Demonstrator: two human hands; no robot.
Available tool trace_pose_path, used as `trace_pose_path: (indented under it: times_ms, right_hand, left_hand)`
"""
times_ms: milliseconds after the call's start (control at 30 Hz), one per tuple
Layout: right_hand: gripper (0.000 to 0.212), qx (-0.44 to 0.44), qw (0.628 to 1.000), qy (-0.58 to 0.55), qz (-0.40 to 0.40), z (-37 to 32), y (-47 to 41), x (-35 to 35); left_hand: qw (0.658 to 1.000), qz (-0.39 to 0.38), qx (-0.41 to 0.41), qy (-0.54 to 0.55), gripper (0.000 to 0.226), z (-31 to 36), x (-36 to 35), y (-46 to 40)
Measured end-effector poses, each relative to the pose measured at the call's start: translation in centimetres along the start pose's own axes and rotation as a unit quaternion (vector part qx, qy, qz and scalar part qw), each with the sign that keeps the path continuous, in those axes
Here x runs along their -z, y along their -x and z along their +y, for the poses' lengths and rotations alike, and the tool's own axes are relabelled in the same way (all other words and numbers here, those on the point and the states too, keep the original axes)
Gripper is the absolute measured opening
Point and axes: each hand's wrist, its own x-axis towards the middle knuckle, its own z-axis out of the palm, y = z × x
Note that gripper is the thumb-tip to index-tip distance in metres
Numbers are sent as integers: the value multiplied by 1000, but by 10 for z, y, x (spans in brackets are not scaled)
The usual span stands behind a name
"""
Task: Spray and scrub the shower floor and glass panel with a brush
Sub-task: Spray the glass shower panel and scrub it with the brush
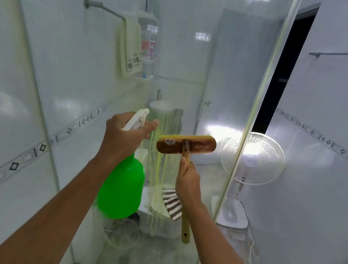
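Left hand (pixel 124 134) raised, wrapped round the white trigger head of a green spray bottle (pixel 122 189); bottle hangs below the fist, nozzle aimed at the glass panel (pixel 102 61). Right hand (pixel 188 184) gripping the wooden handle of a scrub brush (pixel 187 144), thumb laid along the shaft. Brush head held crosswise, bristles toward the glass, just right of the nozzle. Yellowish streaks (pixel 158 173) run down the panel below the brush. Seen through the glass: a towel (pixel 130 47) on a rail, a toilet (pixel 158 213). A white standing fan (pixel 253 159) sits beyond the panel's edge.
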Motion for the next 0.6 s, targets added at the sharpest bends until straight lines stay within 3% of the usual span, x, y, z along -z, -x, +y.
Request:
trace_pose_path:
  times_ms: [300,433,600]
  right_hand:
    - [47,130,986,0,100,-154,-106,62]
    - [45,99,992,-10,79,-114,-82,32]
    - [44,50,997,51,-19,-43,-22,-12]
  left_hand:
    - [1000,2,2,-3,34,5,-6,-4]
    - [1000,11,-3,2,30,5,-1,-8]
    - [1000,10,-10,-3,33,2,8,-11]
